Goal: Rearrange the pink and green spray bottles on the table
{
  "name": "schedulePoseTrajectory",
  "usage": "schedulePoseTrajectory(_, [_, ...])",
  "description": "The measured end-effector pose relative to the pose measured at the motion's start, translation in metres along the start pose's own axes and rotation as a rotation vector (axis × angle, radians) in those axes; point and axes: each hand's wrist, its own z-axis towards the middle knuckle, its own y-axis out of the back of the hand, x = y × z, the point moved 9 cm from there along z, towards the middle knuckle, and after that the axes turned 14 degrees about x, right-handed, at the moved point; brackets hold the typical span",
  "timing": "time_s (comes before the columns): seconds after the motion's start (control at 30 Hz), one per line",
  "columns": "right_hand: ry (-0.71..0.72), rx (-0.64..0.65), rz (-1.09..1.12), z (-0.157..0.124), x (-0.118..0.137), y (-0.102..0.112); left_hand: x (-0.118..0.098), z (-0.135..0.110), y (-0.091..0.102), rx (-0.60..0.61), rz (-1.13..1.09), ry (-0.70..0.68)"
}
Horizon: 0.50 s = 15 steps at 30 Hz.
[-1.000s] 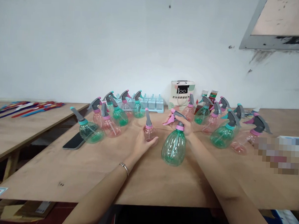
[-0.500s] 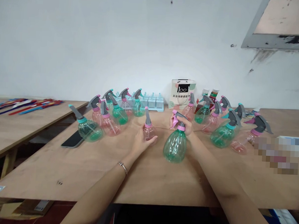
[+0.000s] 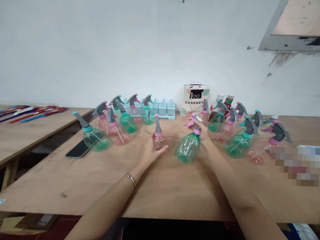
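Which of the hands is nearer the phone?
Left. The left hand, around a pink spray bottle, is to the right of the phone; the right hand, holding a green spray bottle, is farther right.

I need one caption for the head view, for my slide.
Left hand holds a pink spray bottle; right hand grips a tilted green spray bottle by its sprayer.

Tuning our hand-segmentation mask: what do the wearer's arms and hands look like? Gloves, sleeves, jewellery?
No gloves on the left hand or right hand; no sleeves on the visible forearms. A thin, silver-coloured bracelet circles the left wrist; none shows on the right. No cables or markings visible on either arm. Fingers partly hidden.
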Motion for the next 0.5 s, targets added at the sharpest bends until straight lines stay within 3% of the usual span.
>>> schedulePoseTrajectory(0.23, [0.101, -0.474, -0.572, -0.02, 0.037, 0.074, 0.002, 0.001, -0.001, 0.007, -0.015, -0.001])
schedulePoseTrajectory(0.5, [0.159, -0.697, -0.761, -0.044, 0.025, 0.118, 0.0, 0.001, 0.001, 0.0, -0.017, -0.007])
